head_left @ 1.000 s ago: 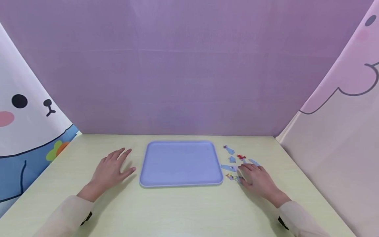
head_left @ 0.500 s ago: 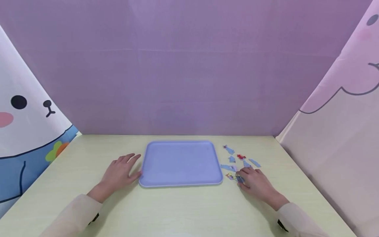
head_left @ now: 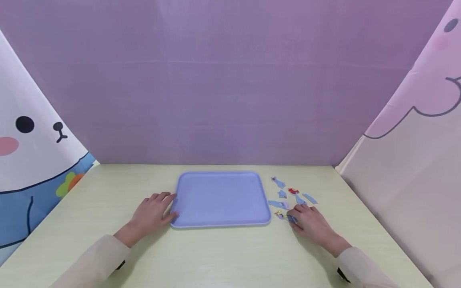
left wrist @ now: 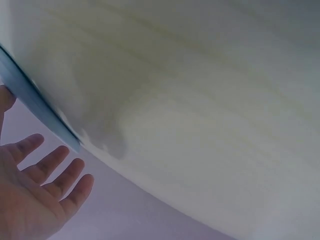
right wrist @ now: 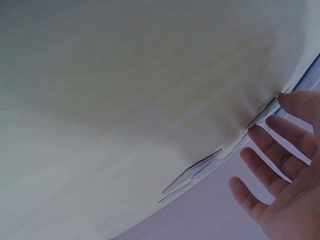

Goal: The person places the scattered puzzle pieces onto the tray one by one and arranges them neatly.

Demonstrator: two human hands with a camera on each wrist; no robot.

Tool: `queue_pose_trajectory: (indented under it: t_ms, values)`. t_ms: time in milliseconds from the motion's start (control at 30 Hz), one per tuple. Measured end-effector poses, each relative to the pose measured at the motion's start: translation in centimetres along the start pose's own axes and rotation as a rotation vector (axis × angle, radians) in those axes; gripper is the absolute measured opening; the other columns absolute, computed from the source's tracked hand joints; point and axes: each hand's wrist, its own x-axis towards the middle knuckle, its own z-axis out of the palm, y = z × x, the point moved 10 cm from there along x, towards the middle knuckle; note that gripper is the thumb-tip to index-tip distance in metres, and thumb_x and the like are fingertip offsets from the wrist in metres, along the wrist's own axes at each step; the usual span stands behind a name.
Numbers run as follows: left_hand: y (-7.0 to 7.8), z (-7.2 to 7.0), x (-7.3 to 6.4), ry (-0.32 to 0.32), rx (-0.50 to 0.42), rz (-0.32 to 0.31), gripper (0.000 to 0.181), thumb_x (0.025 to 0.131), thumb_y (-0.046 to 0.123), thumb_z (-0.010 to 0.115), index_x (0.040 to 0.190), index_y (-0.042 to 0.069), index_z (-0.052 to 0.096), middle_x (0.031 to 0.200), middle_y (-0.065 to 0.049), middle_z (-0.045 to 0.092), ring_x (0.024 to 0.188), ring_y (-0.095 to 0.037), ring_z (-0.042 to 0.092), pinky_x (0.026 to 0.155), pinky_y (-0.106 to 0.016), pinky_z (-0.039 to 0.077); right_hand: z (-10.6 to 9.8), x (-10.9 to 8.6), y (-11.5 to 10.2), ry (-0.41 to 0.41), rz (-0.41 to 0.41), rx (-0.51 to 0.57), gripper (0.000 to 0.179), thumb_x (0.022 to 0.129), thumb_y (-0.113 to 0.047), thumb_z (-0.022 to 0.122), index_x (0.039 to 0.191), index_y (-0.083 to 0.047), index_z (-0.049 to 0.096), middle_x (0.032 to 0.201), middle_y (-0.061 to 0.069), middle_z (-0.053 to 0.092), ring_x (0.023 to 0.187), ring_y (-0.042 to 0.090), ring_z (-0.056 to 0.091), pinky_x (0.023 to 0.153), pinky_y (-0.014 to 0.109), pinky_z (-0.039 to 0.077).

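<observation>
A blue-lilac tray lies flat on the table. My left hand is at its left edge, fingers loosely spread, with thumb and fingertips right at the rim. In the left wrist view the thumb meets the tray's edge. Flat, irregular puzzle pieces lie scattered to the right of the tray. My right hand is over the nearest of them, thumb and fingers pinching a blue puzzle piece at the table. In the right wrist view that puzzle piece spans between thumb and fingertips, partly hidden.
Beside the right hand are a yellowish puzzle piece, a long blue one and a red one. Several more lie farther back. A purple backdrop closes off the pale table, with printed curtains at the sides.
My left hand has moved right and nearer, from the bare table up to the tray's left edge. My right hand has drawn slightly back and closed its fingertips on a puzzle piece.
</observation>
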Motion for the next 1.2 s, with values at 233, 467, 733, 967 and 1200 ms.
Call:
queue_pose_trajectory:
  t_ms: [233,467,733,967,1200]
  values:
    - [0.1,0.8,0.1,-0.020,0.025,0.007,0.050,0.081,0.040,0.063,0.118,0.007,0.057,0.114,-0.014,0.060,0.100,-0.033,0.057,0.072,-0.048,0.049,-0.1,0.2,0.0,0.001,0.001,0.017,0.022,0.074,-0.018,0.073,0.094,-0.013,0.067,0.089,0.000,0.061,0.083,0.018,0.055,0.066,0.036,0.046]
    - [0.3,1.4,0.2,-0.030,0.016,0.024,0.043,0.082,0.037,0.063,0.114,0.008,0.059,0.113,-0.013,0.060,0.099,-0.032,0.058,0.073,-0.047,0.049,-0.1,0.3,0.1,-0.005,0.018,0.036,0.021,0.073,-0.016,0.073,0.093,-0.012,0.068,0.086,-0.001,0.060,0.081,0.016,0.053,0.061,0.032,0.043]
    - [0.4,1.5,0.4,-0.042,0.003,0.024,0.042,0.083,0.036,0.062,0.112,0.006,0.060,0.113,-0.013,0.060,0.099,-0.032,0.058,0.074,-0.048,0.049,0.1,0.5,0.3,-0.025,0.048,0.072,0.019,0.072,-0.014,0.074,0.090,-0.012,0.067,0.086,-0.001,0.060,0.080,0.016,0.052,0.060,0.031,0.042]
    - [0.5,1.5,0.3,-0.057,0.000,0.023,0.043,0.083,0.036,0.062,0.112,0.005,0.060,0.113,-0.014,0.060,0.099,-0.033,0.057,0.075,-0.049,0.049,0.1,0.7,0.2,-0.007,0.049,0.078,0.019,0.069,-0.013,0.074,0.087,-0.012,0.068,0.082,-0.002,0.058,0.078,0.016,0.050,0.059,0.029,0.040]
    - [0.3,1.8,0.3,-0.068,-0.002,0.018,0.043,0.083,0.037,0.061,0.113,0.005,0.060,0.113,-0.013,0.060,0.101,-0.032,0.056,0.077,-0.049,0.048,0.2,0.8,0.3,-0.014,0.055,0.066,0.019,0.067,-0.012,0.073,0.085,-0.011,0.066,0.081,-0.002,0.058,0.078,0.016,0.050,0.060,0.031,0.041]
